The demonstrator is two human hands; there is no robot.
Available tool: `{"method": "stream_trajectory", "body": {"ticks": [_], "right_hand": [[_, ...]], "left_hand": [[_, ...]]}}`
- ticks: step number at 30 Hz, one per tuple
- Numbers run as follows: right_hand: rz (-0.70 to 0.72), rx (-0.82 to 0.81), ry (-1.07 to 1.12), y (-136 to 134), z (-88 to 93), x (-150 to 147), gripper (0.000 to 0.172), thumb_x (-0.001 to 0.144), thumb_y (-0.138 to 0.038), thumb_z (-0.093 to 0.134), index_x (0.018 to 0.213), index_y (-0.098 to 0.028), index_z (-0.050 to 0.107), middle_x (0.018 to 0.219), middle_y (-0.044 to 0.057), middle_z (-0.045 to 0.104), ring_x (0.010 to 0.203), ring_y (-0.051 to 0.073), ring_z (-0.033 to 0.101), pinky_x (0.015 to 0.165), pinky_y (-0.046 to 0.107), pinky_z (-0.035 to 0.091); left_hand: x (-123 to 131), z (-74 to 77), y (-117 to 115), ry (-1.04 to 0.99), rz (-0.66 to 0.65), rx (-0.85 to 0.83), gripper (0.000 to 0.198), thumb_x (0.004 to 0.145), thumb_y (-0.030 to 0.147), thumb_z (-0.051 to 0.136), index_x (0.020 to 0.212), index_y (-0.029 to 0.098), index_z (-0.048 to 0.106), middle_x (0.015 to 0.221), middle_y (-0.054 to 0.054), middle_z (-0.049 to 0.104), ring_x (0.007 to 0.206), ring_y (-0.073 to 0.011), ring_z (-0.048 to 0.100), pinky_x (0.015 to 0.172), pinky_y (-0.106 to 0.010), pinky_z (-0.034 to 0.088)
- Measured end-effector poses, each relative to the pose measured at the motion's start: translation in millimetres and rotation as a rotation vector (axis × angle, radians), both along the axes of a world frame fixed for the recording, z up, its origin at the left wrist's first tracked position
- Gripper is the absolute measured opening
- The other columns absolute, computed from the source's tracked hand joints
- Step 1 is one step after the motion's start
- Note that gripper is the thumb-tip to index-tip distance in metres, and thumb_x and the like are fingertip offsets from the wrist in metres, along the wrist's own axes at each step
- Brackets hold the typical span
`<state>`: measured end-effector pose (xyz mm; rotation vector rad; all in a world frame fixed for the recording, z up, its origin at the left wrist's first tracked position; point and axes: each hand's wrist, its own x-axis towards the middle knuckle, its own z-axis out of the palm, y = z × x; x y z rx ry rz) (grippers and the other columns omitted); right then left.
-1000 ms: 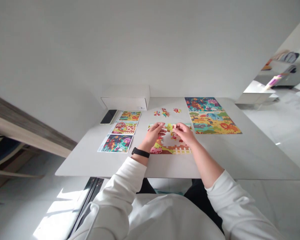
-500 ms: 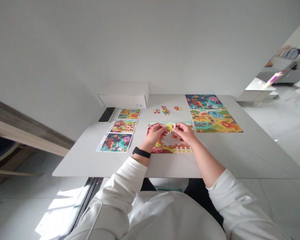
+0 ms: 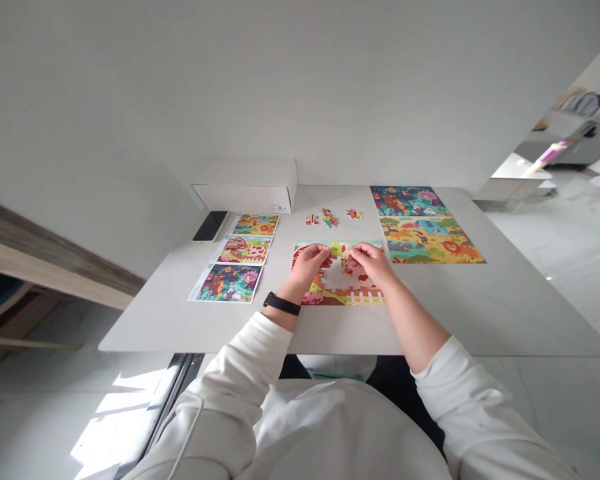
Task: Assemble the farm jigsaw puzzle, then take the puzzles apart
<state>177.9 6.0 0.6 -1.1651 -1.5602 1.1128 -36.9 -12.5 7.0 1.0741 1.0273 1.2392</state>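
Farm puzzle (image 3: 337,298) is laid just below the middle of the frame, with both hands held over its upper half. The tips of the left hand (image 3: 308,263) are drawn together in a narrow grip, and those of the right hand (image 3: 374,261) are pinched likewise; whether a piece is held in either cannot be told at this size. Between and below them a pale gap (image 3: 336,277) is left unfilled, while the white fence (image 3: 366,298) along the lower edge is in place. The step in hand is judged to be the fitting of inner pieces; for the next move, tabs would need to be matched to the gap's edge before being pressed flat. Higher in the frame, loose pieces (image 3: 329,217) are scattered on the table (image 3: 455,313). At left, three printed pictures are set in a column, the farm picture (image 3: 243,250) in the middle, by which placement could be checked. At right, a lion scene (image 3: 431,240) is laid below a dark scene (image 3: 409,201).
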Motion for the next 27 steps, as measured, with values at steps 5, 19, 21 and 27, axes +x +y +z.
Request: {"method": "stream_trajectory", "body": {"ticks": [5,19,21,27], "right_hand": [[-0.043,-0.03,0.03,0.7,0.8,-1.5,0.042,0.086,-0.067,0.07,0.085,-0.024,0.07,0.082,0.003,0.074,0.075,0.021,0.064,0.07,0.033,0.053],[-0.079,-0.044,0.041,5.9,-6.2,0.2,0.049,0.084,-0.073,0.07,0.091,-0.025,0.07,0.086,0.003,0.076,0.072,0.02,0.063,0.067,0.031,0.052],[-0.073,-0.035,0.039,4.9,-5.4,-0.3,0.049,0.084,-0.073,0.07,0.091,-0.025,0.071,0.087,0.003,0.076,0.072,0.02,0.063,0.067,0.032,0.051],[-0.06,-0.012,0.066,1.2,-1.3,-2.0,0.043,0.087,-0.067,0.07,0.091,-0.024,0.072,0.088,0.004,0.076,0.074,0.02,0.063,0.07,0.032,0.052]], "left_hand": [[0.7,-2.4,1.6,-0.014,0.025,-0.025,0.043,0.084,0.059,0.079,0.086,0.018,0.063,0.085,-0.003,0.074,0.068,-0.0109,0.067,0.069,-0.025,0.057],[0.8,1.4,-3.3,0.014,-0.039,-0.081,0.039,0.083,0.054,0.081,0.089,0.018,0.066,0.092,-0.004,0.075,0.069,-0.01,0.068,0.071,-0.024,0.057],[1.2,-0.2,-3.2,0.019,-0.045,-0.071,0.041,0.079,0.052,0.085,0.089,0.018,0.066,0.09,-0.003,0.075,0.069,-0.0103,0.068,0.073,-0.026,0.058],[0.2,-3.0,-2.4,0.019,-0.055,-0.063,0.042,0.078,0.052,0.088,0.087,0.018,0.066,0.085,-0.003,0.075,0.071,-0.0112,0.068,0.075,-0.027,0.058]]}}
